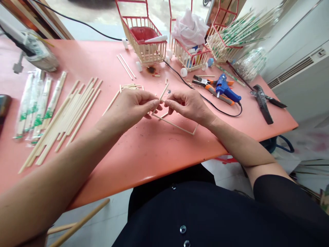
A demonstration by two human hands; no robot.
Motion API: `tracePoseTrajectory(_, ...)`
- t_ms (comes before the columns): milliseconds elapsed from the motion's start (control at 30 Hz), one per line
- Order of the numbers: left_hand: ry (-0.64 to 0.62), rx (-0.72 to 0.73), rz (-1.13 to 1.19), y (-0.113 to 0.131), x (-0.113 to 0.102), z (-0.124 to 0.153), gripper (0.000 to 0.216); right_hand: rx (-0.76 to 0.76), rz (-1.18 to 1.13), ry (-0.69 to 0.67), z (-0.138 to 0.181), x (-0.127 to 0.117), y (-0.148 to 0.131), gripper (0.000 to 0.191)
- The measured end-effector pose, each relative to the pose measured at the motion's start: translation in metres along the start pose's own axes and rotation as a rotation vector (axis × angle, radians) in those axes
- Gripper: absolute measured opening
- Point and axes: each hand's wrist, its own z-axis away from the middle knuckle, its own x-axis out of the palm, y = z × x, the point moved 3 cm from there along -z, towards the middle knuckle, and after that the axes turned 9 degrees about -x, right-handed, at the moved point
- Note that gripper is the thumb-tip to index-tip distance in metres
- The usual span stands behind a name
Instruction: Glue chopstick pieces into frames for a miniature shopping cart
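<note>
Stick frame [174,125], centre, in two-handed pinch.
Leaning upper stick [165,90], one-to-seven-o'clock axis, gripped by left hand [133,104] at nine o'clock; right hand [189,104], equally near at three, pinching the frame. Below: pink tabletop [144,151]. Outward: glue gun [226,87], three; loose sticks [77,113], nine; basket carts [154,53], twelve to one.

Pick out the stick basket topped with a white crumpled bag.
The middle basket: the white bag sits on it. The left basket holds something red; the right basket, green-marked sticks.
</note>
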Motion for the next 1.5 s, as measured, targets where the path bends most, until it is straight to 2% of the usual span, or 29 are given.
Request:
tracePoseTrajectory(233, 0.056, 0.056, 0.003, -0.001, 0.002, 0.001, 0.022, -0.015, 0.027, -0.009, 0.001, 0.003, -0.004, 0.026)
tracePoseTrajectory(467, 0.069, 0.020, -0.018, 0.004, 0.003, 0.005, 0.021, -0.049, 0.079, -0.040, 0.002, 0.004, -0.005, 0.026)
tracePoseTrajectory(567, 0.090, -0.009, 0.028, 0.003, 0.004, 0.006, 0.022, -0.038, 0.085, -0.034, 0.001, 0.000, -0.006, 0.035)
tracePoseTrajectory(667, 0.126, -0.054, 0.098, 0.001, 0.003, 0.005, 0.019, -0.017, 0.057, 0.028, -0.002, -0.011, -0.004, 0.055)
tracePoseTrajectory(733, 0.163, -0.090, 0.173, -0.001, 0.001, 0.002, 0.014, 0.004, 0.023, 0.119, -0.003, -0.022, 0.001, 0.067)
tracePoseTrajectory(833, 0.286, -0.073, 0.338, -0.005, -0.006, -0.007, 0.011, 0.039, -0.027, 0.266, -0.004, -0.038, 0.012, 0.078)
tracePoseTrajectory(867, 0.362, -0.043, 0.409, -0.006, -0.010, -0.009, 0.015, 0.038, -0.038, 0.302, -0.004, -0.042, 0.016, 0.078)
tracePoseTrajectory(967, 0.407, 0.041, 0.525, -0.012, -0.017, -0.018, 0.014, 0.039, -0.085, 0.372, -0.003, -0.046, 0.026, 0.076)
tracePoseTrajectory(1167, 0.488, 0.138, 0.558, -0.020, -0.019, -0.022, 0.009, 0.163, -0.194, 0.337, -0.001, -0.036, 0.028, 0.072)
tracePoseTrajectory(1300, 0.511, 0.122, 0.542, -0.023, -0.014, -0.021, 0.010, 0.176, -0.224, 0.366, 0.000, -0.035, 0.022, 0.068)
tracePoseTrajectory(1500, 0.472, 0.077, 0.593, -0.025, -0.008, -0.022, 0.011, 0.121, -0.232, 0.396, 0.002, -0.036, 0.020, 0.060)
